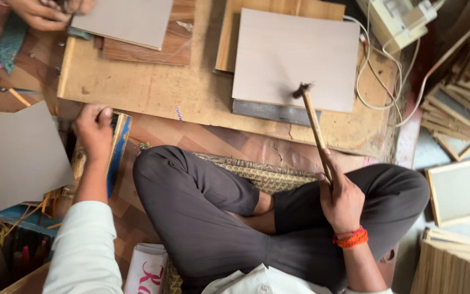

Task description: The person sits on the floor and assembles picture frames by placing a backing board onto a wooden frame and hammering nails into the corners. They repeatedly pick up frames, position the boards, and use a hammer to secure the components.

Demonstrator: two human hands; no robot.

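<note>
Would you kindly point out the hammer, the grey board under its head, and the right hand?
hammer point(314, 124), head view, middle of the wooden handle.
grey board point(295, 57), head view, bare centre.
right hand point(341, 198), head view, back of the hand.

I count three flat grey rectangular boards: one point(295, 57) ahead of me, one point(126, 20) at upper left, one point(14, 155) at my left. One wooden-handled hammer point(314, 125). One low plywood tabletop point(191, 92). One white looped cable point(376, 81). Two of my own hands, left hand point(94, 130) and right hand point(342, 198). Two hands of another person point(44, 12). The stacked wooden frames point(461, 109) at right are too many to count.
</note>
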